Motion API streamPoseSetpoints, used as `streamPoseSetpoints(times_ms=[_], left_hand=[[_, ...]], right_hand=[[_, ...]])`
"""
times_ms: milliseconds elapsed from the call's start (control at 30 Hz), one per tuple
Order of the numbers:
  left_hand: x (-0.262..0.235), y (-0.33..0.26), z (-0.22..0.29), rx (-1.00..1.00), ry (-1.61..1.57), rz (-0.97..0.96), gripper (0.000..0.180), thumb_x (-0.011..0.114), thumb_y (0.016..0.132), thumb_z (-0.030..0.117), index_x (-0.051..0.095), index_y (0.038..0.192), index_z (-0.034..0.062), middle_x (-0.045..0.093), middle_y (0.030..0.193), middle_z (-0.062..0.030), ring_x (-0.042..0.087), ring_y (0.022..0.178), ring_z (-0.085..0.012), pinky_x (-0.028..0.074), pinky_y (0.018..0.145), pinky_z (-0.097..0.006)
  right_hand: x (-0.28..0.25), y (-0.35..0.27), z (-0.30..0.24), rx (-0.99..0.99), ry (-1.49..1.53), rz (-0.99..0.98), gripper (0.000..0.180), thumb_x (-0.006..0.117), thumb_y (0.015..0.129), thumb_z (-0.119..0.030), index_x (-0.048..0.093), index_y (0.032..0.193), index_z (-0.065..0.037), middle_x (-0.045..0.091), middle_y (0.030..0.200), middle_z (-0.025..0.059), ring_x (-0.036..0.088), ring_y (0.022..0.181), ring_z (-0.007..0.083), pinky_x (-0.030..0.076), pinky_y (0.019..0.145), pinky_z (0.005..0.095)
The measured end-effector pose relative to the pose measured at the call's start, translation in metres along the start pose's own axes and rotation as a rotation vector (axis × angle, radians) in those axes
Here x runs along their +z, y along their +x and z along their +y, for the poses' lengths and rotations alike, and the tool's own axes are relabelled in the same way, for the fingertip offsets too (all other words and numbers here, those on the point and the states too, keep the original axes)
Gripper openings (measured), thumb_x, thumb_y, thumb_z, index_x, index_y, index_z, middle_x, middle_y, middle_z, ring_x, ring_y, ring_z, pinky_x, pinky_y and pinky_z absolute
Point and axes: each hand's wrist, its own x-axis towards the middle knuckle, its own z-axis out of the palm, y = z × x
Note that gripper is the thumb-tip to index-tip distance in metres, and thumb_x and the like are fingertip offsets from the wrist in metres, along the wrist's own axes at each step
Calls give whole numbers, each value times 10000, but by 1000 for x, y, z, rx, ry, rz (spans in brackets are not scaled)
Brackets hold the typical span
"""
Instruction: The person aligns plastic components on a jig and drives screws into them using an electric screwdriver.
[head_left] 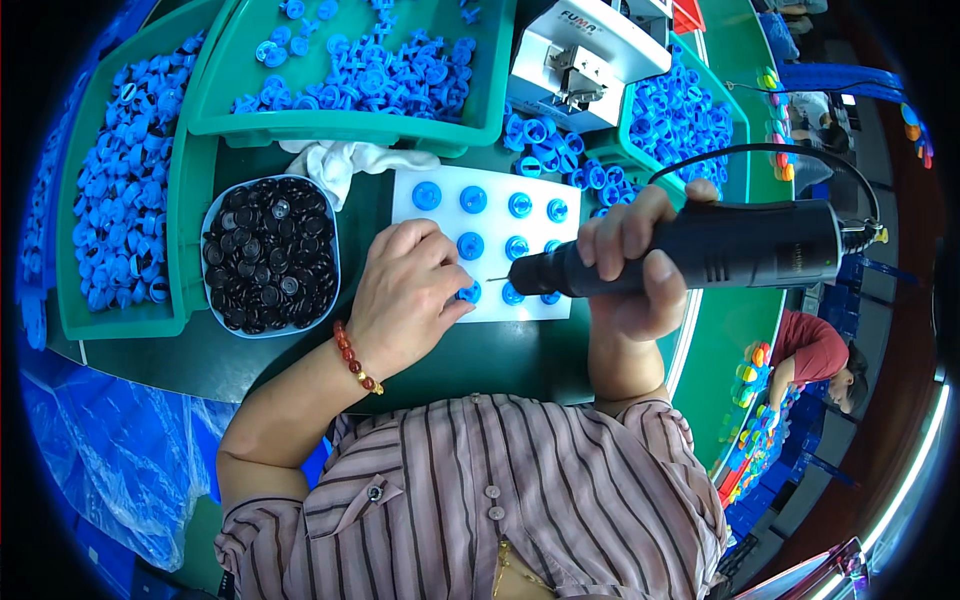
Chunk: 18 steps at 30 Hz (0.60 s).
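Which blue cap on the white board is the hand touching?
The blue cap at the white board's near-left edge, under the left hand's fingertips. The others sit untouched.

I see a matt black plastic screwdriver body [735, 248] with a thin bare-metal bit [498, 279]. The blue caps [470, 245] look like smooth, slightly glossy plastic, seated on a flat white matt board [430, 215]. The black pieces [268, 255] in the grey bowl [332, 250] shine glossily. A white cloth [335, 160] lies rumpled and soft. The green trays [340, 125] are smooth plastic.
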Motion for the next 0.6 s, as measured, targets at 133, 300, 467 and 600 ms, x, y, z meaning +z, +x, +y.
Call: streamPoseSetpoints(times_ms=[133,300,467,600], left_hand=[[0,-1,0,-23,14,-14,253,818,558,127,710,785,102,591,894,-17,518,1000,-240,392,877,-400],[1,-1,1,-13,13,-11,256,818,555,126,708,784,100,591,895,-17,518,1002,-239,391,873,-397],[1,-2,0,-16,13,-10,256,818,554,129,705,782,100,591,897,-16,518,1004,-239,390,871,-398],[1,-2,0,-12,15,-6,260,818,550,130,699,779,99,591,898,-17,519,1006,-239,391,871,-400]], right_hand=[[-2,-8,6,44,-104,-72,591,628,825,-147,306,1320,-161,458,819,56,512,613,153,450,625,350],[1,-12,8,36,-51,-22,604,679,799,-105,295,1265,-129,505,791,79,557,619,185,507,632,379],[2,-13,8,46,-77,-15,609,697,788,-118,305,1255,-133,520,783,78,569,622,188,516,642,383],[3,-15,8,35,-86,-32,608,700,792,-118,309,1258,-138,521,787,75,570,625,187,517,640,388]])
